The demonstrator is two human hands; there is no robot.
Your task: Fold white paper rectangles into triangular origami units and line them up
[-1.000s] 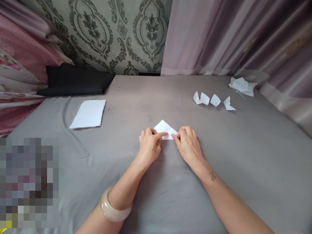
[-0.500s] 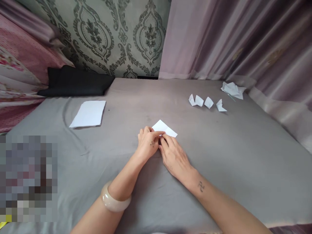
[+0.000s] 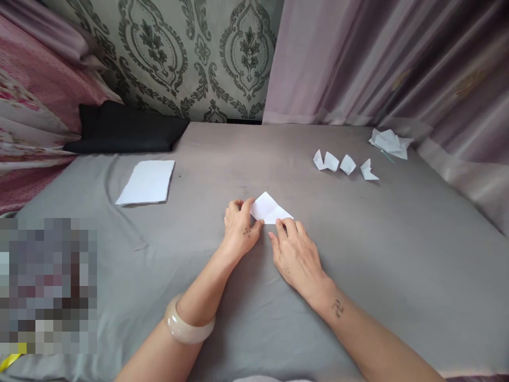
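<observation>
Holding down the folded white paper [image 3: 269, 208] at its left corner: left hand [image 3: 239, 225], thumb on the near edge, fingers closed about the side. Right hand [image 3: 297, 250] — fingertips resting on the near right edge, thumb spread away from them, no grasp formed. Paper lies flat at mid-surface on the grey cloth [image 3: 382, 265], between the two hands, peak pointing away from the person, long edge nearest. Pale bangle [image 3: 189, 323] on the left forearm. Left of the hands, well apart: stack of white sheets [image 3: 147, 182]; behind it, black cloth [image 3: 127, 127]. Far right: row of small folded pieces [image 3: 347, 165], standing — then a loose pile of white papers [image 3: 390, 141] near the curtain [image 3: 318, 58].
</observation>
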